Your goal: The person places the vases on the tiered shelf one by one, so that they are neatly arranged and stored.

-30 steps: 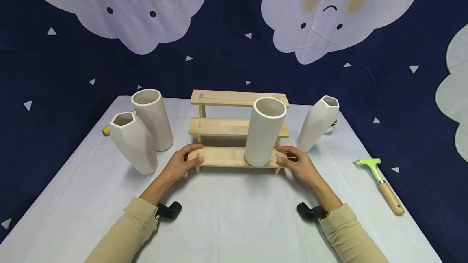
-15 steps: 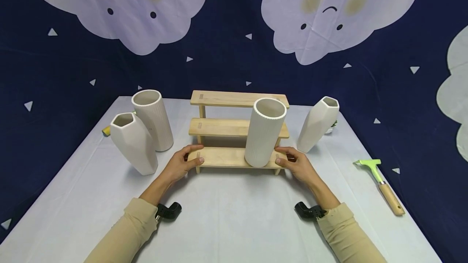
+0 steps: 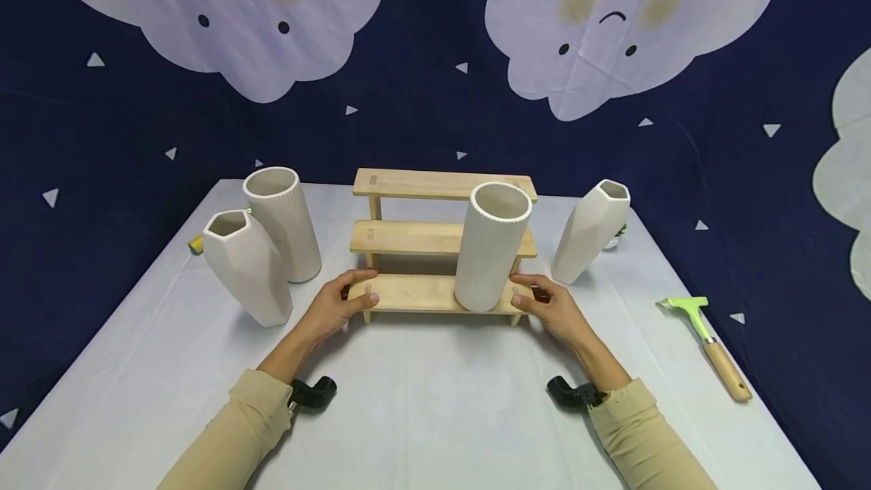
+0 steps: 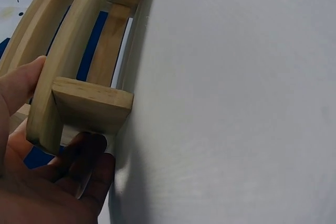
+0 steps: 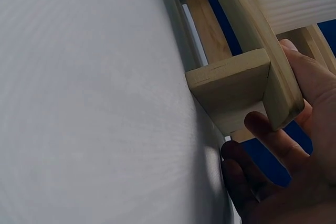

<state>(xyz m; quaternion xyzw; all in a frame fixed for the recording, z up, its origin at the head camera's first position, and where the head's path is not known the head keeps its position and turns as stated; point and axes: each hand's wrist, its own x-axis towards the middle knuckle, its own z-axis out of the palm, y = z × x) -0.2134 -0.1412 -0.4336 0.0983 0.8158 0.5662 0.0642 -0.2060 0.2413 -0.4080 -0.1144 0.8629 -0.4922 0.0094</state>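
Note:
A three-tier wooden shelf stand (image 3: 408, 292) stands on the white-covered table. My left hand (image 3: 335, 307) grips the left end of its lowest board, thumb on top and fingers curled at the end and underneath, as the left wrist view shows on the board (image 4: 73, 40). At the other end my right hand (image 3: 556, 308) grips the same board, its thumb (image 5: 302, 66) over the top and fingers below. On that lowest tier, toward the right, a tall white ribbed cylinder vase (image 3: 491, 255) stands upright. The two upper tiers carry nothing.
Left of the stand are a white faceted vase (image 3: 250, 271) and a ribbed vase (image 3: 289, 229). Another faceted vase (image 3: 590, 233) stands at right, a small potted plant (image 3: 615, 239) partly behind it. A green-headed hand tool with wooden handle (image 3: 708, 346) lies near the right edge.
My right hand has shifted very slightly left along the board's end. The left hand, the stand and the vases stay in place.

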